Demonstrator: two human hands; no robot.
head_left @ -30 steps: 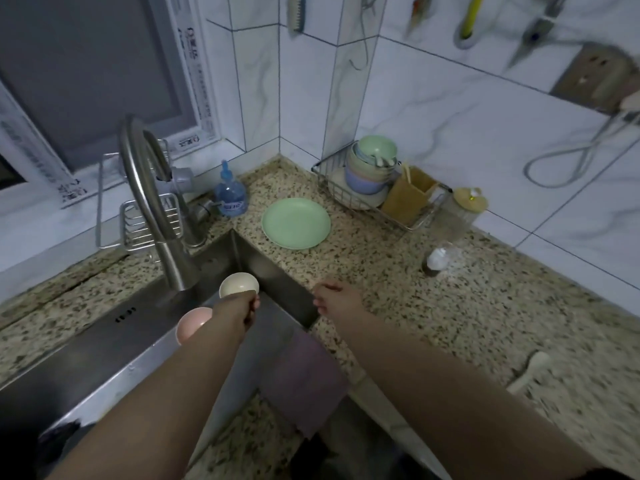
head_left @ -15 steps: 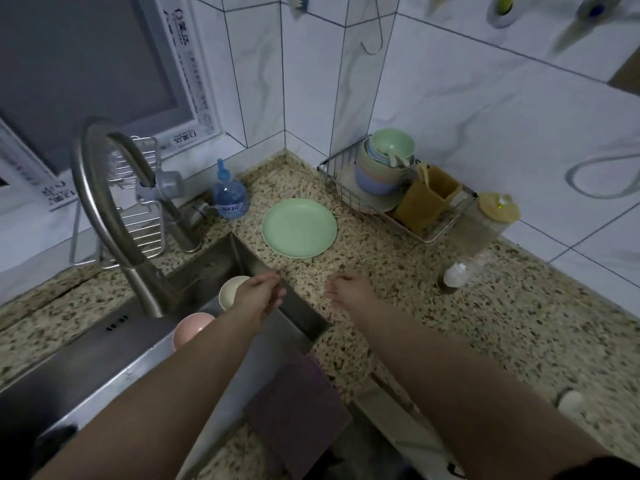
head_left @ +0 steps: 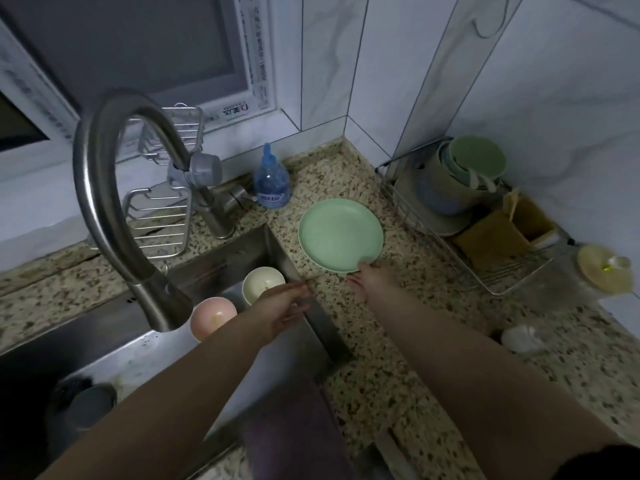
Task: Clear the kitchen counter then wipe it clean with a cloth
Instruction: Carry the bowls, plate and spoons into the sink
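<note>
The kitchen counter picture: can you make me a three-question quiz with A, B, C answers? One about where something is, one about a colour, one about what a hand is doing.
1. Where are the two small bowls?
A. In the sink
B. On the green plate
C. On the window sill

2. What colour is the soap bottle by the tap?
A. Red
B. Blue
C. Black

3. What is the right hand doing?
A. Holding a cloth
B. Touching the plate's near rim
C. Turning the tap

Answers:
1 A: the cream bowl and pink bowl sit in the sink.
2 B: the soap bottle is blue.
3 B: the right hand reaches the green plate.
</note>
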